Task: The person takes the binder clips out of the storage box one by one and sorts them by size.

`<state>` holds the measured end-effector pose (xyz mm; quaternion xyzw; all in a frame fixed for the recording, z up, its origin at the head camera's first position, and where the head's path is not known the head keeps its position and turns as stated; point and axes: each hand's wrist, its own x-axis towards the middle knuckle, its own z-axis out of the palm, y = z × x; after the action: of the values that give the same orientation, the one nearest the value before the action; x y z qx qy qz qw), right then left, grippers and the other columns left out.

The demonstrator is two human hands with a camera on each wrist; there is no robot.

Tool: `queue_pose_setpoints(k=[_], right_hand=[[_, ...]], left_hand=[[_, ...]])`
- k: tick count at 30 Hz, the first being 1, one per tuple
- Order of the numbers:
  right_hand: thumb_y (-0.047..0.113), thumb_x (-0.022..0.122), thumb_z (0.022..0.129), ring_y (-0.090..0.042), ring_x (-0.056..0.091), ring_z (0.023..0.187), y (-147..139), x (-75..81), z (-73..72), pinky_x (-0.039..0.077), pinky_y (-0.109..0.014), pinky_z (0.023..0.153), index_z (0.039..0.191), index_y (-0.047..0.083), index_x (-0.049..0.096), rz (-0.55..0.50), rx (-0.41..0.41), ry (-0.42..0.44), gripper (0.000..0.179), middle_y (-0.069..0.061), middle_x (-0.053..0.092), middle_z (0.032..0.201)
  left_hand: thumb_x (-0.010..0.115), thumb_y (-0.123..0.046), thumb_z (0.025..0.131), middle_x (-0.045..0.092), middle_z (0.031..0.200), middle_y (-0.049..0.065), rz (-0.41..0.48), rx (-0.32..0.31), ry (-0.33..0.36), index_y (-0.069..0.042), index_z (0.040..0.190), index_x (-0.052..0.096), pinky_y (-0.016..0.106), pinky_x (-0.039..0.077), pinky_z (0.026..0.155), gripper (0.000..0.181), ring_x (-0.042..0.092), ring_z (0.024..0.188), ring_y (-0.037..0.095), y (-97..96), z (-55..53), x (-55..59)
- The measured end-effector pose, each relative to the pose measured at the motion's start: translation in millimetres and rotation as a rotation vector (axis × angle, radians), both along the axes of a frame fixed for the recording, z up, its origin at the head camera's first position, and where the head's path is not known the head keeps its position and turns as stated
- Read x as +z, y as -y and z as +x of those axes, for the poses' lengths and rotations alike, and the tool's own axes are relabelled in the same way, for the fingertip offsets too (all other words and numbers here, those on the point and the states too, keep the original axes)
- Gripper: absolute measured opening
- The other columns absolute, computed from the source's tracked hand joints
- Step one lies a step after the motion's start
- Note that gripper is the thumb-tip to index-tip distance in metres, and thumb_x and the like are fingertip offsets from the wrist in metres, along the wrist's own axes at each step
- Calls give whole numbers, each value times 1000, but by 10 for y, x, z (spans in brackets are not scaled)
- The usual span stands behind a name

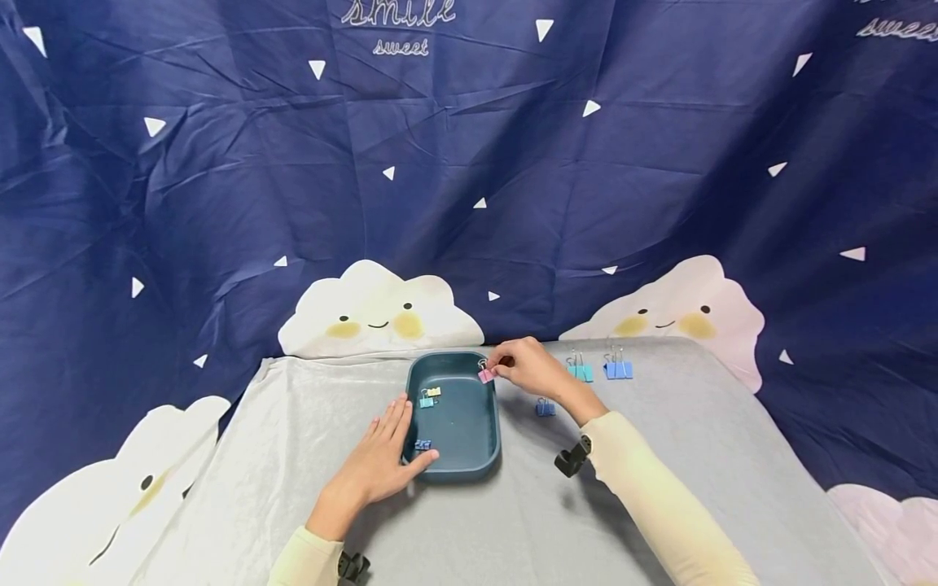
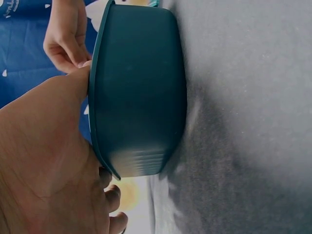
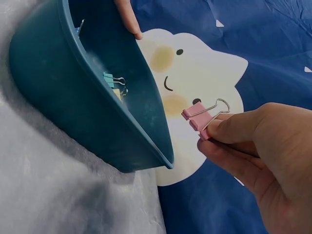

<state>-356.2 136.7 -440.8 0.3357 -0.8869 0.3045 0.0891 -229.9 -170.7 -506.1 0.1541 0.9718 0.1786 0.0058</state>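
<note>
In the head view, my right hand [image 1: 533,370] pinches a pink binder clip [image 1: 487,375] over the far right corner of a dark teal bin [image 1: 463,474]. The right wrist view shows the pink clip [image 3: 199,117] held between thumb and fingers, its wire handles sticking up. My left hand [image 1: 384,456] rests on the bin's left rim with fingers extended, the thumb reaching over the near left corner. Inside the bin lie a yellow clip [image 1: 434,391] and a light blue clip [image 1: 427,402] close together, and a blue clip [image 1: 422,445] near the left thumb.
Right of the bin, a small blue clip [image 1: 545,407] lies on the grey cloth [image 1: 586,505]. Farther back stand a turquoise clip [image 1: 580,372] and a larger blue clip [image 1: 619,370], handles upward. A navy curtain [image 1: 454,220] with cloud prints hangs behind the table.
</note>
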Motion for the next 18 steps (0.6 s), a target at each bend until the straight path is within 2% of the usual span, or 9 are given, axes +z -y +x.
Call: queue_pose_setpoints(k=[11, 18], right_hand=[[2, 78, 94, -9, 72, 81, -288, 2, 82, 60, -26, 75, 94, 10, 83, -71, -29, 19, 9, 1, 81, 91], [7, 78, 95, -11, 73, 86, -474, 22, 128, 62, -31, 81, 97, 13, 83, -63, -102, 68, 8, 2, 81, 93]], left_hand=[[51, -74, 101, 11, 180, 15, 20, -1, -2, 0, 169, 19, 58, 20, 135, 106, 16, 167, 36, 9, 0, -45], [50, -74, 101, 10, 180, 14, 16, -3, 1, 0, 170, 18, 57, 19, 135, 106, 15, 167, 35, 12, -11, -39]])
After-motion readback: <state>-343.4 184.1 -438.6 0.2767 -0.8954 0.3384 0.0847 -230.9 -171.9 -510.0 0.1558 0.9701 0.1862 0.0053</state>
